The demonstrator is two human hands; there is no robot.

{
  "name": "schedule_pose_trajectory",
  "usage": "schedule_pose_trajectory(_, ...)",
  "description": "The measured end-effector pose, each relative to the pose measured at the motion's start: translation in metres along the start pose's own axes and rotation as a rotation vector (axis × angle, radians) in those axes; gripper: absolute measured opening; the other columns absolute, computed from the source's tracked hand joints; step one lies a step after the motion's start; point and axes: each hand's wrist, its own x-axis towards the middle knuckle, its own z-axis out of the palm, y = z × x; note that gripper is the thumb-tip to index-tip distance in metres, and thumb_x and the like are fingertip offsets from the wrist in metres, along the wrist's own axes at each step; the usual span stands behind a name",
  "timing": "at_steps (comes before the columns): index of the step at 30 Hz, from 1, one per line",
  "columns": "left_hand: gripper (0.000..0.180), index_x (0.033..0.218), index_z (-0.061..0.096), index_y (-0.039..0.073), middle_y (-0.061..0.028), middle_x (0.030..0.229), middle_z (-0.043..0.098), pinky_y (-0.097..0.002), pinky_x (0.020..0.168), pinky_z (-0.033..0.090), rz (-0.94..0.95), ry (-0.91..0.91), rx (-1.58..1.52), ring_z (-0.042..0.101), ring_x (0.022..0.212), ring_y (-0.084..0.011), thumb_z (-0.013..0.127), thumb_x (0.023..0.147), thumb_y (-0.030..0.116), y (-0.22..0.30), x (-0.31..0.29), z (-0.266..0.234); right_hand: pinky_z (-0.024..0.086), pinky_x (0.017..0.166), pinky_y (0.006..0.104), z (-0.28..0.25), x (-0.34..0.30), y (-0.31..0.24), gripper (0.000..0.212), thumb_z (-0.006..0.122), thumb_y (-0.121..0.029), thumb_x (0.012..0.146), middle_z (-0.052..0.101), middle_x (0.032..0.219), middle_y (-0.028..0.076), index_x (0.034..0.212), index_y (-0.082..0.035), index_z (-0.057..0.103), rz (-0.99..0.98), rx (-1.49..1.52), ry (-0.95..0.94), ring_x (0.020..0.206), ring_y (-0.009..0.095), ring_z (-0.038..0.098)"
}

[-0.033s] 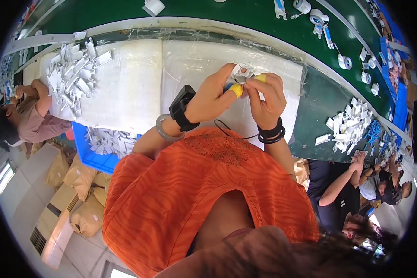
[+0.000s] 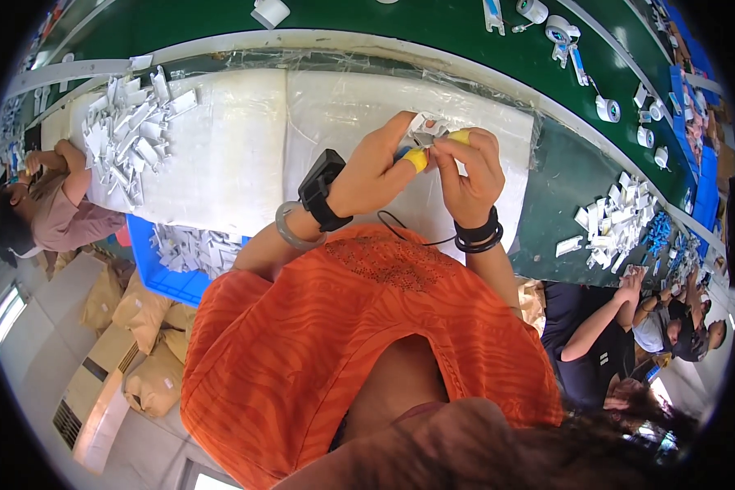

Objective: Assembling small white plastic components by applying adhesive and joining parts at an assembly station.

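Above the white-covered bench my left hand [image 2: 369, 181] is closed round a small white plastic part [image 2: 426, 126], with a yellow cover on the thumb. A bit of blue shows beside that thumb. My right hand [image 2: 472, 173] meets it from the right, thumb and index finger pinched at the part's near edge; a yellow cover sits on one of these fingers too. Whether the right fingertips grip the part itself or something tiny at it is hidden. A black band with a box-shaped device [image 2: 322, 184] is on my left wrist, and black bands [image 2: 479, 234] circle my right.
White plastic pieces [image 2: 131, 135] lie heaped on the bench's left, more [image 2: 616, 220] on the right. A blue crate [image 2: 151, 261] of similar pieces stands near left. Beyond runs a green conveyor [image 2: 433, 33] with white round units. Co-workers sit left and right; a black cord [image 2: 408, 234] crosses before me.
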Motion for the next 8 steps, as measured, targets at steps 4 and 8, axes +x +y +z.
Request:
schedule_pose_trajectory(4, 0.036, 0.122, 0.05, 0.0, -0.0139, 0.089, 0.061, -0.0302, 0.07, 0.047, 0.069, -0.018, 0.007, 0.056, 0.074, -0.0198, 0.055, 0.088, 0.01, -0.0034, -0.0009, -0.0037, 0.048, 0.076, 0.037, 0.0004, 0.0023, -0.001, 0.025, 0.08, -0.001, 0.068, 0.059, 0.087, 0.007, 0.091, -0.009, 0.072, 0.002, -0.011, -0.009, 0.085, 0.029, 0.058)
schedule_pose_trajectory(8, 0.044, 0.128, 0.05, 0.003, -0.0146, 0.097, 0.063, -0.0307, 0.075, 0.047, -0.051, 0.02, -0.063, 0.056, 0.08, -0.0234, 0.064, 0.09, 0.021, -0.0071, -0.0011, 0.0009, 0.049, 0.078, 0.0381, -0.0018, 0.0017, 0.0018, 0.026, 0.079, 0.001, 0.068, 0.061, 0.09, 0.008, 0.091, -0.009, 0.072, -0.007, -0.015, -0.022, 0.089, 0.03, 0.057)
